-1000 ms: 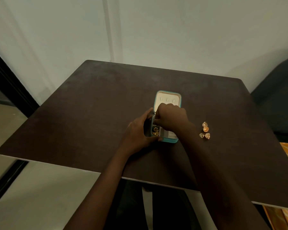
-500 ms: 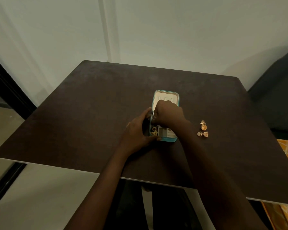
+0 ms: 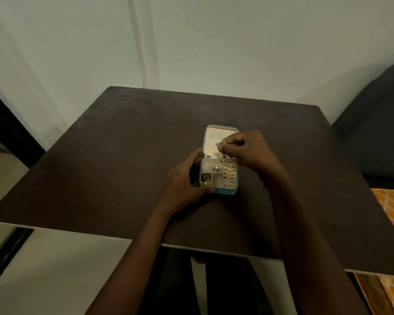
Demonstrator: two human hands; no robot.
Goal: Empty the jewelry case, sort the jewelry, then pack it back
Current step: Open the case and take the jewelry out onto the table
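A small teal jewelry case (image 3: 225, 190) lies open mid-table, its cream lid (image 3: 210, 142) standing up at the back. Gold rings (image 3: 229, 171) fill the right-hand roll slots. Gold pieces (image 3: 205, 180) lie in the front-left compartment and a silver pendant (image 3: 217, 167) in the middle one. My left hand (image 3: 182, 178) grips the case's left side. My right hand (image 3: 246, 148) is raised above the case and pinches a thin silver chain (image 3: 219, 144), which hangs down toward the pendant. My right forearm hides the table surface just right of the case.
The dark brown table (image 3: 123, 155) stands against a white wall. A dark sofa (image 3: 378, 123) sits beyond the right edge, with orange patterned cloth (image 3: 391, 205) below it. The near table edge runs just under my forearms.
My right hand has lifted out of the case with the silver chain pinched in it. The small earrings seen to the right of the case are now behind my forearm.
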